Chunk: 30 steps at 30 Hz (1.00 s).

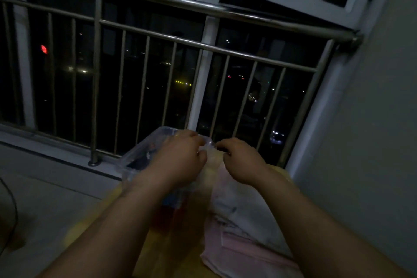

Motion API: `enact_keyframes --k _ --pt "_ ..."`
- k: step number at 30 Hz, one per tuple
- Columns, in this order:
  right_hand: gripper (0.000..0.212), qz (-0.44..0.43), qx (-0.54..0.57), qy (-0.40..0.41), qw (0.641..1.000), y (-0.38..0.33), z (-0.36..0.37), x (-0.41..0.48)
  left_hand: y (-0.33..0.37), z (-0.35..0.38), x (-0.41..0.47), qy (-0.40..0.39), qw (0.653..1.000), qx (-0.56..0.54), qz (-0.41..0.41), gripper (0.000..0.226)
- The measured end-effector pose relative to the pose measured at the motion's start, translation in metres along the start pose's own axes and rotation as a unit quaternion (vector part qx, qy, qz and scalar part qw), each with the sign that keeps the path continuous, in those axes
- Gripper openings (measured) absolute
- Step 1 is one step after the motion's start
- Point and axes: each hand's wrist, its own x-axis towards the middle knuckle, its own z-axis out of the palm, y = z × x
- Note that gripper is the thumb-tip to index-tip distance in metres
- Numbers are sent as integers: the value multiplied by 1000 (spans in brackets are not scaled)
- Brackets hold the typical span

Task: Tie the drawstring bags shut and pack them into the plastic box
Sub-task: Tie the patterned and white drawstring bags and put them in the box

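On the yellow tabletop (176,255) beside the metal balcony railing (171,38), you have both hands raised close together over a translucent drawstring bag (179,206) with red and blue contents showing dimly through it. Your left hand (178,158) has its fingers curled and pinches the gathered top of that bag. Your right hand (239,160) sits just beside it, fingers curled too, and pinches the same bunched top from the other side. The light is too dim to make out the string itself or any knot. The clear plastic box (141,148) stands at the far edge of the tabletop, just behind your left hand, with dark shapes inside that cannot be told apart. A pale pink and white bag (246,232) lies on the tabletop under your right forearm, touching the bag you hold.
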Motion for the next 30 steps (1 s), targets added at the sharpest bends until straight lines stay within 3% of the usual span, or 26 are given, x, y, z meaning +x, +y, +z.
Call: enact_keyframes --k 11,16,21,26,30 --pt "41 122 47 22 991 97 17 -88 76 65 -11 -37 994 -21 96 38" --pt "39 179 97 38 978 119 44 -115 67 97 -8 -139 989 -2 46 40" --pt "39 228 111 46 966 137 73 -127 59 123 0 -257 965 -3 -51 59" --pt "37 207 117 73 968 135 79 -117 55 126 5 -238 968 -9 -74 65" --pt "37 203 147 70 966 129 82 -117 54 119 3 -206 970 -74 -104 69"
